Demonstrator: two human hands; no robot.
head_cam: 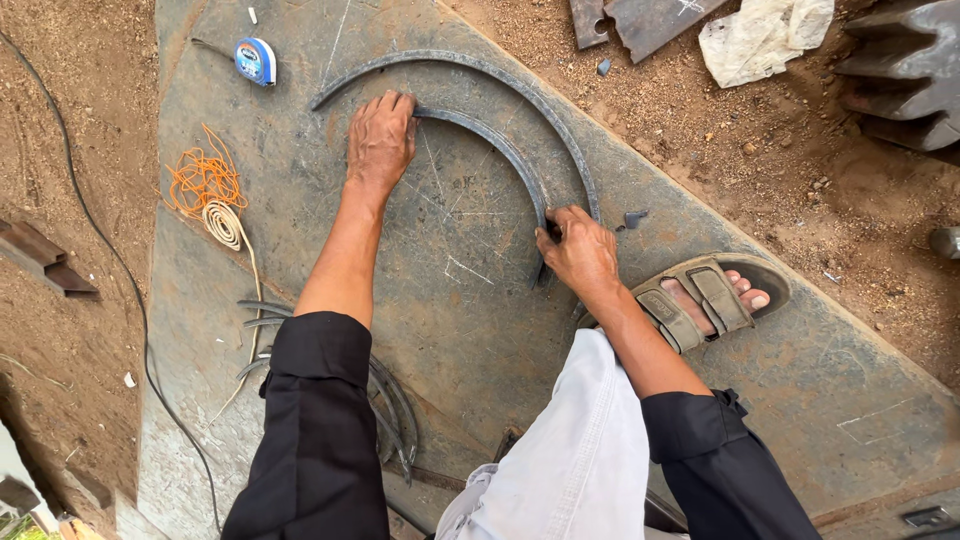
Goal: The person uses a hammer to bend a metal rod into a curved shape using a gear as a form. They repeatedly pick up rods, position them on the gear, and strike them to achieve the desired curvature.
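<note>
Two curved dark metal strips lie on a grey steel plate (470, 330) on the ground. My left hand (380, 138) presses down on the far end of the inner curved strip (505, 152). My right hand (578, 250) grips the near end of that inner strip, fingers closed around it. The outer curved strip (470, 62) arcs just outside the inner one, from upper left round to my right hand. Both sleeves are black.
A blue tape measure (256, 60) lies at the plate's far left. Orange and white cord (208, 195) sits coiled by the left edge. More curved strips (395, 405) are stacked near my left elbow. My sandalled foot (705, 300) rests on the plate. Dirt, scrap metal and a black cable surround it.
</note>
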